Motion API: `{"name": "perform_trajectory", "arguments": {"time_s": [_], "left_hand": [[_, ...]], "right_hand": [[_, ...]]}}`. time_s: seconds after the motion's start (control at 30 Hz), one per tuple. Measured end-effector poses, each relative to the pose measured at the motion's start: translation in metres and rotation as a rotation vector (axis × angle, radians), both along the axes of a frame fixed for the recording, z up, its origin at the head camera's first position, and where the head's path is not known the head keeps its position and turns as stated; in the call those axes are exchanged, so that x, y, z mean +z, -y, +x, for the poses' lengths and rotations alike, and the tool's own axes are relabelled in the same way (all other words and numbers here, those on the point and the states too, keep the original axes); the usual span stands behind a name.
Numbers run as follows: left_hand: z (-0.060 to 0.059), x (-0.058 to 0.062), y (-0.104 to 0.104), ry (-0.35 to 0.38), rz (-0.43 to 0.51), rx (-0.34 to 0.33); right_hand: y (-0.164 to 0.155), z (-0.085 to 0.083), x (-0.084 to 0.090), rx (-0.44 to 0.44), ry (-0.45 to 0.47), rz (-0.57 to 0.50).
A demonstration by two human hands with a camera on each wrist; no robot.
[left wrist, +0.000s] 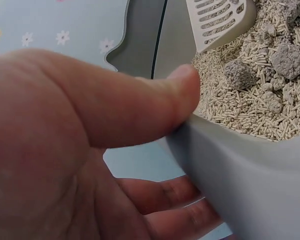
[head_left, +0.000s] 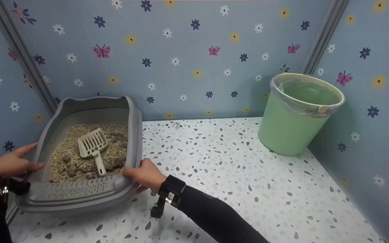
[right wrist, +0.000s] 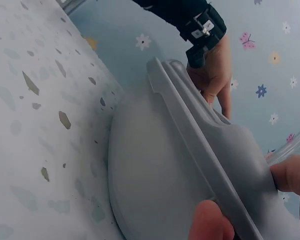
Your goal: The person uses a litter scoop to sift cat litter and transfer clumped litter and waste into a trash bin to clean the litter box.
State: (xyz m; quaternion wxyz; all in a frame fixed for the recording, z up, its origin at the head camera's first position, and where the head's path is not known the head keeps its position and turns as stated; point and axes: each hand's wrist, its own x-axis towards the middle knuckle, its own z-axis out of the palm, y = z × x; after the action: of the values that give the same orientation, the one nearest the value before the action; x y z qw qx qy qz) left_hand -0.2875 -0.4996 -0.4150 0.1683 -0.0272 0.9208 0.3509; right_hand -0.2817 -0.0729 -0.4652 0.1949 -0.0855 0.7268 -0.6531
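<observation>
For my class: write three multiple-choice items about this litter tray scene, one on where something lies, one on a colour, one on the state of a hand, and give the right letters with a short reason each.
1. Where does the scoop lie?
A. in the bucket
B. on the litter inside the litter tray
C. on the bare floor

2. What colour is the bucket?
A. red
B. black
C. pale green

3. What is the left hand doing?
A. gripping the tray's rim
B. lifting the scoop
C. hanging free of everything

Answers:
1 B, the scoop rests face down on the pellets and clumps.
2 C, its wall is pale green with a clear liner over the rim.
3 A, the left wrist view shows the thumb over the rim and the fingers beneath; the right hand grips the opposite side.
</observation>
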Motion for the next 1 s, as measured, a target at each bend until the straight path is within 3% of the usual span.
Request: {"name": "perform_trajectory", "arguments": {"time_s": [0.13,0.3,0.57,1.0], "left_hand": [[0.004,0.005,-0.021,0.035,0.035,-0.021],[0.006,0.004,-0.047,0.044,0.168,-0.046],[-0.001,-0.008,-0.093,0.024,0.341,-0.078],[-0.014,-0.032,-0.164,-0.062,0.456,-0.058]], "right_hand": [[-0.024,-0.001,-0.003,0.024,0.018,-0.024],[-0.062,-0.009,-0.007,0.019,0.055,-0.05],[-0.12,-0.021,-0.01,-0.021,0.061,-0.035],[-0.195,-0.033,-0.009,0.027,0.039,-0.024]]}}
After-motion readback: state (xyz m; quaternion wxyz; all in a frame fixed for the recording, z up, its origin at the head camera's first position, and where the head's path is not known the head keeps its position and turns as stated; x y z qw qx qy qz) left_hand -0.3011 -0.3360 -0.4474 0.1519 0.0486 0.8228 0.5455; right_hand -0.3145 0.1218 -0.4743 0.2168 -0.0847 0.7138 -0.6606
